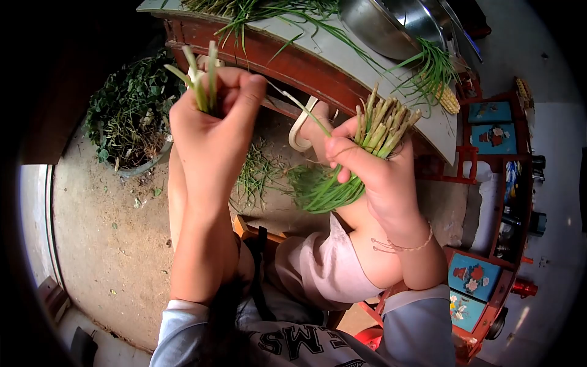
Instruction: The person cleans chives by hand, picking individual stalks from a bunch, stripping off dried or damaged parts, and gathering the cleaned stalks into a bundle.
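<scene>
Curling tightly around a few pale stalks (212,73), the left hand (211,119) pressed thumb to forefinger. Upside down from where I stood, dark letters (299,342) on the shirt (315,355) read "EMS". Above the knee, the right hand (382,174) gripped the green bundle (384,131), pinching one thin stalk (312,115).

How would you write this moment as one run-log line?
left hand: holds a few pale stalks | right hand: grips thick bundle of green stalks | tabletop: metal bowl, corn cob, loose greens
</scene>
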Demonstrator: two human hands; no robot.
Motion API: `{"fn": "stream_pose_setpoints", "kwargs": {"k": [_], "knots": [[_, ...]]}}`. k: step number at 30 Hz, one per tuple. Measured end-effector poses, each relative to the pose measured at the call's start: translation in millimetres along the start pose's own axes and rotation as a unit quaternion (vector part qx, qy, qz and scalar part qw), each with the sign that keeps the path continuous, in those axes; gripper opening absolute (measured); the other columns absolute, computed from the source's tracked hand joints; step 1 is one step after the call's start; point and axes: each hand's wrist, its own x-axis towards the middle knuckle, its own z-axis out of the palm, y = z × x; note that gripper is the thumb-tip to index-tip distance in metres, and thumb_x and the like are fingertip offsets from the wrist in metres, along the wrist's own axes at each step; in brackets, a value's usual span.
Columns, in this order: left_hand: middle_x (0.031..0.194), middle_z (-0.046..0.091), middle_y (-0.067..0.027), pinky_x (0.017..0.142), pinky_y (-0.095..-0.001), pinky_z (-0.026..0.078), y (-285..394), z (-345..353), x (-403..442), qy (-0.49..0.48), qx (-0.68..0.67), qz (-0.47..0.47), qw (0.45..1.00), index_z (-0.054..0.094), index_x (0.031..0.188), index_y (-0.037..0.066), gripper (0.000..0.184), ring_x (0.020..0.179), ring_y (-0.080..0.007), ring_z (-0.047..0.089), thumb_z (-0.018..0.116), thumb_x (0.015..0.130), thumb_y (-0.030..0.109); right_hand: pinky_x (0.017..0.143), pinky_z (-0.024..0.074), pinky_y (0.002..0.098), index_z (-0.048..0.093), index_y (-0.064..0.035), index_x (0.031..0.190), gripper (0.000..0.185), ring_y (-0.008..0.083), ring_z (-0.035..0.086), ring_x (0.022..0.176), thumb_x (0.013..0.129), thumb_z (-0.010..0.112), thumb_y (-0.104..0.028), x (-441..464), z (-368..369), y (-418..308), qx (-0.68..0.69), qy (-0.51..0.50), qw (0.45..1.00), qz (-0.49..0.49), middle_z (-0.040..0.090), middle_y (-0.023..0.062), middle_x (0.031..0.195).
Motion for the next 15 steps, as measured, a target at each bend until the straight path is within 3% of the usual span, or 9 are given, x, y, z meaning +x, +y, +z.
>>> {"fn": "stream_pose_setpoints", "kwargs": {"k": [6,8,11,12,15], "knots": [[0.055,0.040,0.0089,0.043,-0.0145,0.022,-9.8,-14.3,16.3,0.043,-0.002,0.015,0.999,0.055,0.067,0.002,0.010,0.047,0.0007,0.031,0.062,0.073,0.005,0.043,0.0365,0.0200,0.055,0.0006,0.069,0.004,0.0103,0.050,0.053,0.069,0.057,-0.003,1.7,-2.4,3.1,0.022,0.019,1.000,0.007,0.053,0.0048,0.059],[0.054,0.040,0.0085,0.043,-0.0149,0.022,-8.8,-16.5,16.6,0.008,0.004,0.027,1.000,0.055,0.065,0.002,0.012,0.047,0.0003,0.031,0.065,0.071,0.006,0.043,0.0365,0.0200,0.055,0.0004,0.069,0.005,0.0104,0.050,0.053,0.070,0.056,-0.004,1.8,-2.9,2.2,0.036,0.018,0.999,0.010,0.053,0.0049,0.059],[0.050,0.039,0.0084,0.042,-0.0155,0.022,2.3,-10.6,8.2,-0.102,0.092,-0.070,0.988,0.054,0.063,0.001,0.016,0.047,-0.0002,0.032,0.069,0.067,0.006,0.043,0.0364,0.0200,0.055,0.0004,0.069,0.006,0.0105,0.051,0.054,0.070,0.056,-0.006,1.6,-2.8,0.9,0.037,0.016,0.999,0.007,0.053,0.0049,0.059],[0.050,0.038,0.0088,0.041,-0.0158,0.021,-4.2,-8.2,8.5,-0.112,0.080,-0.020,0.990,0.056,0.065,0.001,0.015,0.047,-0.0004,0.030,0.069,0.066,0.006,0.043,0.0364,0.0200,0.055,0.0004,0.069,0.006,0.0105,0.051,0.054,0.070,0.056,-0.006,1.6,-2.8,0.8,0.037,0.016,0.999,0.007,0.053,0.0049,0.059],[0.050,0.037,0.0089,0.041,-0.0158,0.021,-1.3,-6.5,5.2,-0.116,0.092,-0.009,0.989,0.056,0.064,0.000,0.014,0.047,-0.0005,0.029,0.069,0.066,0.006,0.043,0.0358,0.0198,0.055,0.0001,0.070,0.008,0.0105,0.051,0.054,0.071,0.056,-0.008,2.1,-3.4,1.2,0.047,0.017,0.999,0.009,0.053,0.0048,0.060]]}}
